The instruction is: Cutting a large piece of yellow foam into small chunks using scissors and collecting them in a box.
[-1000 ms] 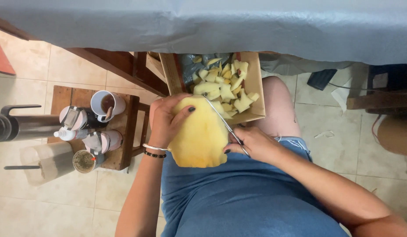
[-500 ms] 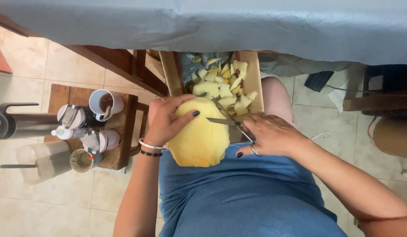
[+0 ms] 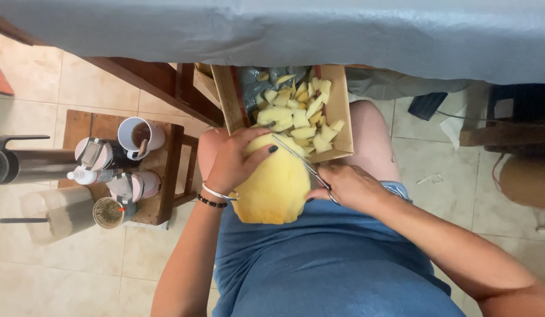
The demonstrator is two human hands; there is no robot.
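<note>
Yellow fruit (image 3: 272,191) in left hand (image 3: 234,159), knife (image 3: 296,157) in right hand (image 3: 349,186)

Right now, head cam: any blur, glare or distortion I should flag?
Head view: soft, even daylight, no hard shadows or glare; left hand, yellow fruit and knife in the right hand read fairly sharp; wide-angle bending at the edges, the dark flask stretched at the left; pale cloth along the top is flat, featureless.

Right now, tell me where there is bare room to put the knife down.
Bare tile lies right of the knee, between the cardboard box and the dark object on the floor. More tile lies below the wooden stool. The stool top is crowded with cups, the box with yellow pieces.
</note>
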